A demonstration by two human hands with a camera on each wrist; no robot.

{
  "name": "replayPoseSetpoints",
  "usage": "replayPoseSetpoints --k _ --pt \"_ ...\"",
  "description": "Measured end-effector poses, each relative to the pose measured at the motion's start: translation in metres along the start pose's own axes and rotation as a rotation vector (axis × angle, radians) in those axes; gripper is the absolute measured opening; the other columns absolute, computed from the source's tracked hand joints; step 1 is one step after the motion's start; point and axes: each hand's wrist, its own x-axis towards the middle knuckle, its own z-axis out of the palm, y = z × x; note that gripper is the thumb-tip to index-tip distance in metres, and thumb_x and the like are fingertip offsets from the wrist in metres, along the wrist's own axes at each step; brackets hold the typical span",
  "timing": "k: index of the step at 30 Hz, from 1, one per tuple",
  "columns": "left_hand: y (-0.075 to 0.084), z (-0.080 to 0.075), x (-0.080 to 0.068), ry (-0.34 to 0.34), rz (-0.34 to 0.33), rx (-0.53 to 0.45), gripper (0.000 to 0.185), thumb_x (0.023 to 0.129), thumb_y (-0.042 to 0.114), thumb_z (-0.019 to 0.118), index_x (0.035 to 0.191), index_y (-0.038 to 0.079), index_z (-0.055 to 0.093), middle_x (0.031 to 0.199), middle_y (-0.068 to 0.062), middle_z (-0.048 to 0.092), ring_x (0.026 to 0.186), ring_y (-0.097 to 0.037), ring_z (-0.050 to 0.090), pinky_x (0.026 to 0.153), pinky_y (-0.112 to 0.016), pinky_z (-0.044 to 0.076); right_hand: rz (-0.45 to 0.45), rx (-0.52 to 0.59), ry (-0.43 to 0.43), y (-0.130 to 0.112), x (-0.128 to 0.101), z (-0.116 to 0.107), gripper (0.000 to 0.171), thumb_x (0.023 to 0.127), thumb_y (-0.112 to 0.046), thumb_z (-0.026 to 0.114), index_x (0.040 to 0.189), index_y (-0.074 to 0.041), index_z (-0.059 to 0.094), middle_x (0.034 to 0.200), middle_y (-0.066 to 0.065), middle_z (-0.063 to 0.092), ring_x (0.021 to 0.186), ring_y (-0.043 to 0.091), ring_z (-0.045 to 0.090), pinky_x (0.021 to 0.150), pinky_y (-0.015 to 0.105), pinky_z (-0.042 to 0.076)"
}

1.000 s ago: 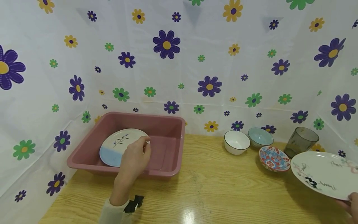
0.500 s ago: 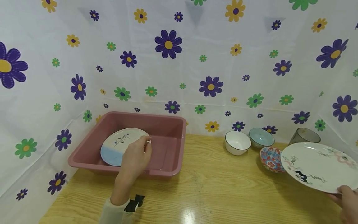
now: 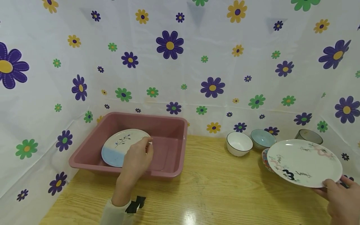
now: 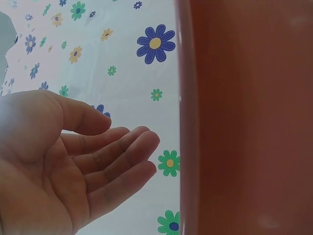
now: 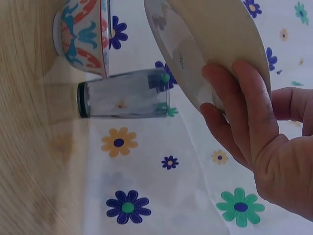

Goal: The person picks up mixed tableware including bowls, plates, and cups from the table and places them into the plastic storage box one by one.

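Observation:
At the right, my right hand (image 3: pixel 341 195) grips the near rim of a large white plate (image 3: pixel 305 161) with pink flowers and black writing. The thumb lies on top and the fingers spread beneath, as the right wrist view shows on the plate's underside (image 5: pixel 230 34). The plate is held above the table. My left hand (image 3: pixel 137 159) hovers at the near side of a pink plastic basin (image 3: pixel 166 118), fingers loosely bent and holding nothing; the left wrist view shows its palm (image 4: pixel 63 176) bare. A white and light-blue plate (image 3: pixel 115 150) with a sprig design leans inside the basin.
A white bowl (image 3: pixel 239 143) and a pale blue bowl (image 3: pixel 262 139) stand at the back right. A red-patterned bowl (image 5: pixel 85 36) and a grey drinking glass (image 5: pixel 127 93) are partly hidden behind the plate in the head view. A flowered sheet (image 3: pixel 191 68) hangs behind the wooden table (image 3: pixel 213 193).
My right hand has come in from the right edge, carrying the large white plate leftward and slightly up, over the red-patterned bowl and glass in view. My left hand stays in place.

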Motion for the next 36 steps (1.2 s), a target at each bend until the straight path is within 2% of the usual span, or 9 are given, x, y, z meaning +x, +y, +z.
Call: replayPoseSetpoints --k 4,9,12,15,18,21,24,28,36 --pt "0.0 0.0 0.0 -0.001 0.0 0.001 0.025 0.098 0.008 0.053 0.118 0.001 0.065 0.086 -0.01 0.068 0.062 -0.016 0.053 0.054 -0.031 0.044 -0.08 0.016 -0.038 -0.001 -0.003 0.006 0.071 0.095 0.005 0.04 0.158 -0.003 0.009 0.149 0.029 0.032 0.054 -0.012 0.05 0.052 0.018 0.054" --pt "-0.001 0.0 -0.001 -0.001 0.007 0.0 0.025 0.098 0.009 0.053 0.119 0.0 0.064 0.084 -0.009 0.067 0.059 -0.015 0.051 0.053 -0.03 0.043 -0.117 0.016 -0.093 -0.007 -0.01 0.013 0.069 0.096 0.004 0.041 0.158 -0.004 0.013 0.143 0.032 0.039 0.051 -0.008 0.055 0.052 0.022 0.055" --pt "-0.001 -0.001 0.001 0.002 0.012 0.001 0.026 0.098 0.009 0.053 0.119 -0.001 0.064 0.082 -0.009 0.066 0.058 -0.015 0.05 0.053 -0.03 0.042 -0.116 0.06 -0.116 -0.011 -0.012 0.017 0.071 0.094 0.004 0.043 0.158 -0.006 0.014 0.129 0.028 0.048 0.053 -0.005 0.059 0.055 0.023 0.057" --pt "-0.001 -0.001 0.004 0.005 0.02 -0.001 0.026 0.098 0.009 0.053 0.119 -0.001 0.064 0.083 -0.01 0.067 0.06 -0.016 0.052 0.054 -0.031 0.044 -0.096 0.14 -0.128 -0.014 -0.015 0.02 0.072 0.092 0.006 0.043 0.158 -0.006 0.014 0.109 0.012 0.058 0.054 -0.004 0.061 0.057 0.024 0.057" --pt "-0.001 -0.001 0.006 0.0 0.023 -0.006 0.026 0.098 0.01 0.053 0.119 0.0 0.064 0.086 -0.011 0.069 0.063 -0.017 0.054 0.056 -0.032 0.046 -0.085 0.157 -0.143 -0.018 -0.018 0.024 0.074 0.093 0.005 0.044 0.159 -0.009 0.013 0.12 0.019 0.06 0.055 -0.005 0.061 0.057 0.023 0.057" --pt "0.0 -0.002 0.006 -0.002 0.017 -0.007 0.026 0.099 0.01 0.053 0.12 0.0 0.064 0.087 -0.011 0.069 0.063 -0.017 0.054 0.056 -0.032 0.046 -0.107 0.146 -0.161 -0.022 -0.022 0.03 0.073 0.094 0.003 0.044 0.159 -0.009 0.013 0.143 0.024 0.044 0.057 -0.006 0.061 0.059 0.022 0.057" --pt "0.0 -0.002 0.005 0.004 0.016 -0.009 0.026 0.098 0.008 0.053 0.12 0.0 0.064 0.087 -0.011 0.069 0.063 -0.017 0.054 0.056 -0.032 0.045 -0.094 0.212 -0.185 -0.024 -0.025 0.036 0.072 0.093 0.005 0.046 0.158 -0.008 0.017 0.112 0.013 0.063 0.056 -0.001 0.064 0.056 0.024 0.057" --pt "-0.001 -0.001 0.005 0.01 0.03 -0.014 0.025 0.097 0.007 0.054 0.119 -0.001 0.065 0.086 -0.011 0.069 0.063 -0.018 0.054 0.057 -0.033 0.046 -0.074 0.3 -0.216 -0.024 -0.031 0.042 0.072 0.091 0.009 0.047 0.156 -0.007 0.021 0.077 -0.012 0.057 0.055 0.005 0.067 0.054 0.026 0.057" --pt "-0.001 0.002 0.002 0.004 0.032 -0.023 0.025 0.097 0.007 0.054 0.119 -0.001 0.065 0.086 -0.011 0.069 0.065 -0.018 0.055 0.058 -0.033 0.047 -0.126 0.251 -0.248 -0.024 -0.048 0.062 0.072 0.089 0.009 0.048 0.155 0.002 0.021 0.083 -0.005 0.056 0.055 0.007 0.066 0.055 0.026 0.058"
